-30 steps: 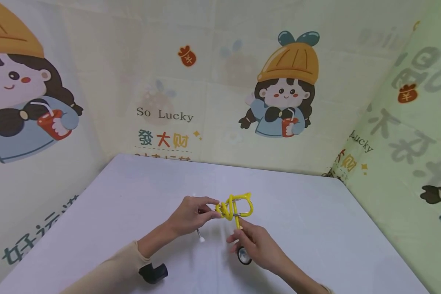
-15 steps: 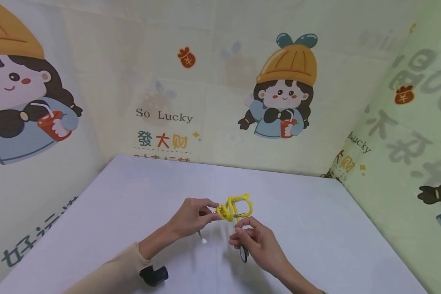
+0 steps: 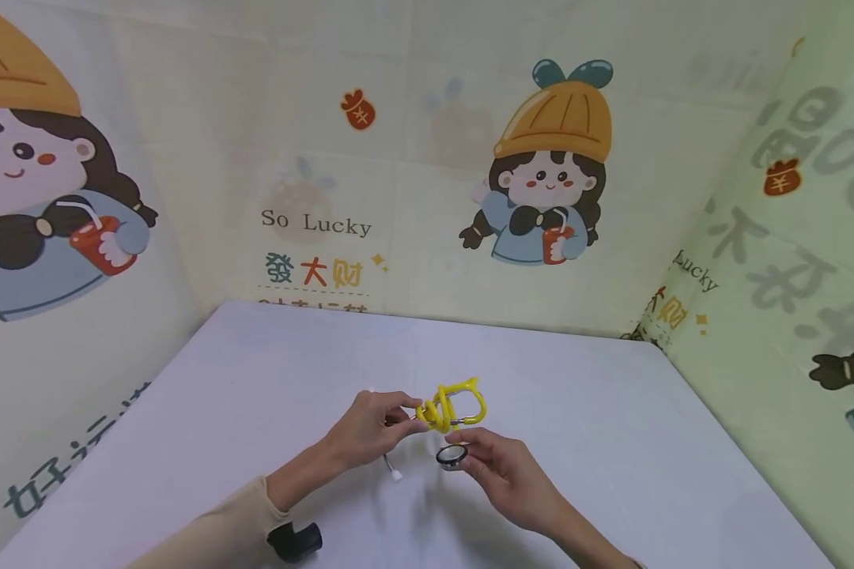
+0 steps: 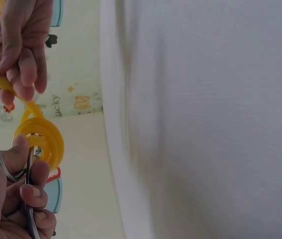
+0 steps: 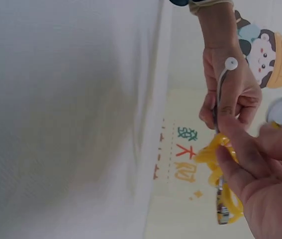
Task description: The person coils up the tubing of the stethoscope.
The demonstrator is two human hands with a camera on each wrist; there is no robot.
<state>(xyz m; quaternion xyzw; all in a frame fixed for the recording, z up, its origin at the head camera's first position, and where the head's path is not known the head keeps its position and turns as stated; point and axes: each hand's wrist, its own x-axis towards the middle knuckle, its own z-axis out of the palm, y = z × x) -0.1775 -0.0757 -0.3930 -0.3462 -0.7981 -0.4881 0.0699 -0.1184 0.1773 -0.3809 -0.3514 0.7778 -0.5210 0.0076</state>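
A stethoscope with yellow tubing (image 3: pixel 444 407) hangs above the table, its tube wound in coils around the metal ear tubes. My left hand (image 3: pixel 372 427) pinches those metal tubes next to the coils (image 4: pixel 54 142), between thumb and fingers. A white ear tip (image 3: pixel 396 476) pokes out below that hand; it also shows in the right wrist view, as a white ear tip (image 5: pixel 231 63) at the end of its curved metal tube. My right hand (image 3: pixel 505 474) pinches the free end of the yellow tube close to the round chest piece (image 3: pixel 451 455), whose flat face is turned upward.
A white table (image 3: pixel 583 395) lies under both hands, bordered by a printed cloth backdrop (image 3: pixel 427 174) at the back and sides. A black cylindrical device (image 3: pixel 296 543) sits at the left sleeve's cuff.
The chest piece has swung from hanging below my right hand up to its fingertips, and its face has turned upward. My left hand stays almost in place on the ear tubes.
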